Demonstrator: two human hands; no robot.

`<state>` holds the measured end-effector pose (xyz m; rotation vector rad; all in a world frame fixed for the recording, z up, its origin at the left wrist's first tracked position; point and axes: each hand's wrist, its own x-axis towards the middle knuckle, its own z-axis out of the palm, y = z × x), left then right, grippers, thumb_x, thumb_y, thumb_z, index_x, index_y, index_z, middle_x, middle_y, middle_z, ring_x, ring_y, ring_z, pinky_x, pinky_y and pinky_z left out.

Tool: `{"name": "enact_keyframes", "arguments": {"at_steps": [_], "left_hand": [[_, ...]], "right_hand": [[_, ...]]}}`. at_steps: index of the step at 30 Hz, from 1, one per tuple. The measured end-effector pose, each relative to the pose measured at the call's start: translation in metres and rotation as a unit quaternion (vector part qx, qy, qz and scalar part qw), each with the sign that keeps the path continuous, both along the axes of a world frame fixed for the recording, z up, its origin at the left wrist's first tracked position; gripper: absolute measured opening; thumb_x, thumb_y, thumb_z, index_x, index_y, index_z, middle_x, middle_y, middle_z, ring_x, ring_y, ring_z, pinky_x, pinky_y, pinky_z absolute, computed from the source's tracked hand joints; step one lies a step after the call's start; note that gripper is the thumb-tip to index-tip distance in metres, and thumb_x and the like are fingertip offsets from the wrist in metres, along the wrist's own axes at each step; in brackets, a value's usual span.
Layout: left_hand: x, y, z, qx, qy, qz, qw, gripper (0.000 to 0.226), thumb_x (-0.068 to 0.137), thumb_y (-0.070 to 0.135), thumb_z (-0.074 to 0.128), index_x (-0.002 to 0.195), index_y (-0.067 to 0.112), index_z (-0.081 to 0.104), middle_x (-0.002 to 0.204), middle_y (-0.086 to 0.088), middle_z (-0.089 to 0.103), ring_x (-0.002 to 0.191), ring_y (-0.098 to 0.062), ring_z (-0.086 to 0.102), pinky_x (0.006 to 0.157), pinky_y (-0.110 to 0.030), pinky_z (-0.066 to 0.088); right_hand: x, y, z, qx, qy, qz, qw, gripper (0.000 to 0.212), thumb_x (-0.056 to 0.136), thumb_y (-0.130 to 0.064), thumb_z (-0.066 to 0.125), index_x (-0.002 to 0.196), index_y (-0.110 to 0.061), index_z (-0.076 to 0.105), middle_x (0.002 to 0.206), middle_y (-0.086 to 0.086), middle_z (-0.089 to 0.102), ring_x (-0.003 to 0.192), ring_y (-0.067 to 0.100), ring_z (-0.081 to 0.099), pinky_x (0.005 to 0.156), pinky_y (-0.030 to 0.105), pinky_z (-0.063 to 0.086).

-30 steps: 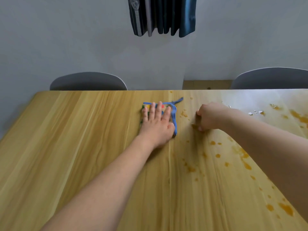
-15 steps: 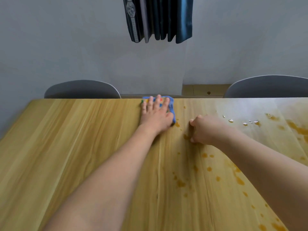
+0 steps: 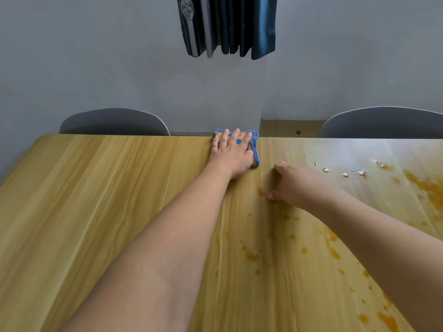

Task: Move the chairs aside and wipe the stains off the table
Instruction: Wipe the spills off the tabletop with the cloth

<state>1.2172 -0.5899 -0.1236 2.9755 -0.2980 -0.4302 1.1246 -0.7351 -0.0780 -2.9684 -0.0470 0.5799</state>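
Two bare forearms show, no sleeves, watch or rings visible. The left hand (image 3: pixel 231 154) and right hand (image 3: pixel 291 185) are ungloved, with short nails.

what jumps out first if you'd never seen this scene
Orange stains spatter the right half of the wooden table. At the far edge, the left hand presses a blue-edged cloth flat, and the right hand rests curled beside it. White crumbs lie farther right.

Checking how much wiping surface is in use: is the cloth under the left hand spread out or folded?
Cannot tell for sure: the left hand lies flat over most of the cloth; only a compact blue-edged patch shows.
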Motion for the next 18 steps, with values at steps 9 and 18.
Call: {"name": "enact_keyframes", "arguments": {"at_steps": [9, 18], "left_hand": [[-0.054, -0.008, -0.004, -0.002, 0.019, -0.055, 0.998, 0.062, 0.099, 0.047, 0.021, 0.153, 0.035, -0.008, 0.161, 0.002, -0.020, 0.146, -0.025, -0.024, 0.116, -0.049, -0.017], [-0.019, -0.044, -0.002, -0.009, -0.001, -0.002, 1.000, 0.060, 0.098, 0.044, 0.019, 0.154, 0.036, -0.003, 0.163, 0.002, -0.014, 0.147, -0.026, -0.019, 0.116, -0.051, -0.014]], "right_hand": [[-0.012, -0.045, 0.002, -0.022, 0.025, -0.004, 0.999, 0.073, 0.081, -0.052, 0.066, 0.141, -0.018, 0.042, 0.142, 0.001, 0.042, 0.123, 0.024, 0.048, 0.098, 0.033, 0.041], [-0.005, -0.045, -0.001, -0.062, 0.031, 0.019, 0.997, 0.070, 0.083, -0.054, 0.063, 0.139, -0.017, 0.044, 0.131, 0.003, 0.047, 0.116, 0.024, 0.051, 0.090, 0.032, 0.044]]}}
